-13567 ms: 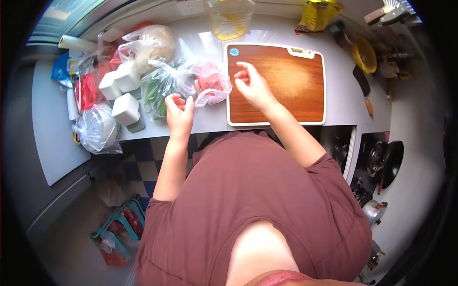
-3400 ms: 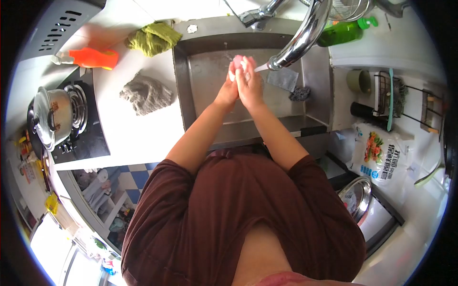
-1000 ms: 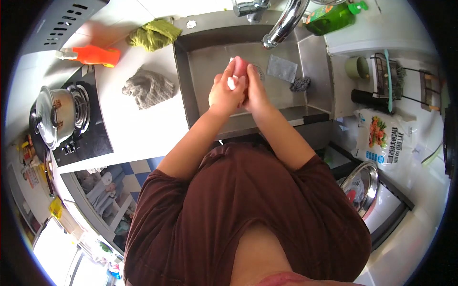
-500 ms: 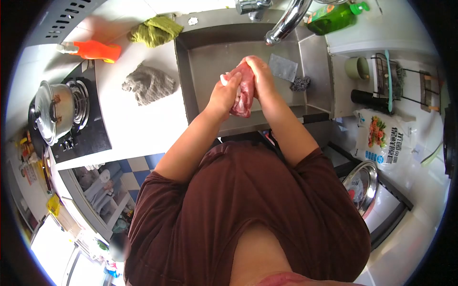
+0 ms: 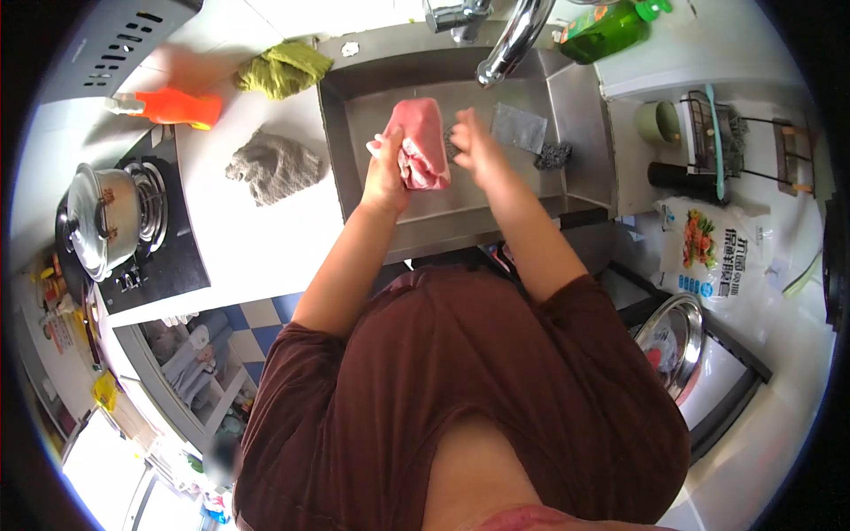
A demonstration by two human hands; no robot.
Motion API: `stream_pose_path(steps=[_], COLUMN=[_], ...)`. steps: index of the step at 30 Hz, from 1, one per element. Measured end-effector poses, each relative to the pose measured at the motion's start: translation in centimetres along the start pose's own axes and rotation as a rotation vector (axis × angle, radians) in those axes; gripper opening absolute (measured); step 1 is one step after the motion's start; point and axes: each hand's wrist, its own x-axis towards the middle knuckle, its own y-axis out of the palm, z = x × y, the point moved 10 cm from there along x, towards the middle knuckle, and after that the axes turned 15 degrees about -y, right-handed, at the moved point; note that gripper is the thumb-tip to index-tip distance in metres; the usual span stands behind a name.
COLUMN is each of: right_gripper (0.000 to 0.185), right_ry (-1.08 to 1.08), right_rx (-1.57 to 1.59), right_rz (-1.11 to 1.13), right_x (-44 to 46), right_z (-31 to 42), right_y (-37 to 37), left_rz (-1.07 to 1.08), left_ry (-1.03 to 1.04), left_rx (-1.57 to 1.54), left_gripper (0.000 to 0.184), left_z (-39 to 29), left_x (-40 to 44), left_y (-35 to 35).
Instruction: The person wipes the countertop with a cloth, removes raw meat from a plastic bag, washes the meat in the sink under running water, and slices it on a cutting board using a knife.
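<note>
The left hand [image 5: 386, 180] is gripping meat [image 5: 423, 133] above the sink [image 5: 577, 115]; the right hand [image 5: 479, 152] is hovering nearby, loosely spread.

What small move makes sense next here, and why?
Probably bring the right hand in to support the free side of the raw meat. Only the left hand grips the piece, above the sink, while the right hand looks empty and hangs just apart from it, so a second hold would likely steady it.
</note>
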Motion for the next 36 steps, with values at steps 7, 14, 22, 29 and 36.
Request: stream_pose_path(steps=[7, 14, 22, 29, 36], right_gripper=[0.068, 0.061, 0.065, 0.046, 0.042], right_ry=[0.13, -0.188, -0.303, -0.521, -0.804], right_rx=[0.382, 0.624, 0.389, -0.056, -0.192], right_rz=[0.19, -0.048, -0.192, -0.251, -0.068], right_x=[-3.8, -4.0, -4.9, -4.5, -5.8], right_z=[-1.1, 1.9, 4.3, 8.1, 10.3], right_y=[7.2, 6.3, 4.1, 1.8, 4.0], left_rz=[-0.176, -0.164, -0.123, 0.005, 0.003], left_ry=[0.52, 0.662, 0.637, 0.232, 0.098], left_rx=[0.612, 0.625, 0.604, 0.125, -0.106], left_gripper=[0.056, 0.054, 0.055, 0.055, 0.053], left_z=[-2.3, -2.2, -2.2, -1.2, -1.2], left_x=[-2.7, -3.1, -3.7, -0.1, -0.7], left_y=[2.8, 5.0, 6.3, 3.8, 3.4])
